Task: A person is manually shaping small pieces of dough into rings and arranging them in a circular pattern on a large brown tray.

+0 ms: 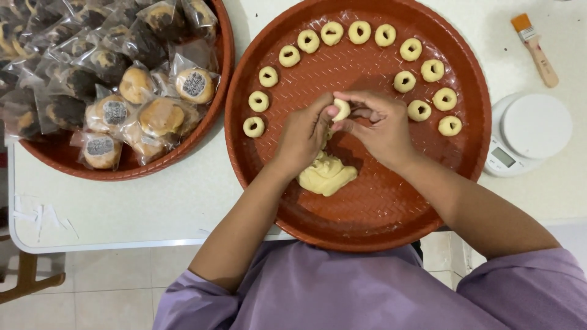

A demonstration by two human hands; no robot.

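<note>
Both my hands meet over the middle of a round reddish-brown woven tray (465,153). My left hand (302,135) and my right hand (379,125) pinch a small pale dough piece (341,109) between their fingertips. Just below my hands a lump of yellow dough (326,175) lies on the tray. Several small dough rings (359,32) sit in an arc along the tray's far side, from the left ring (253,126) round to the right ring (449,125).
A second round tray (156,165) at the left holds many wrapped buns in clear bags (160,116). A white kitchen scale (529,131) stands right of the main tray, a pastry brush (535,40) beyond it. The white table edge (92,245) runs near me.
</note>
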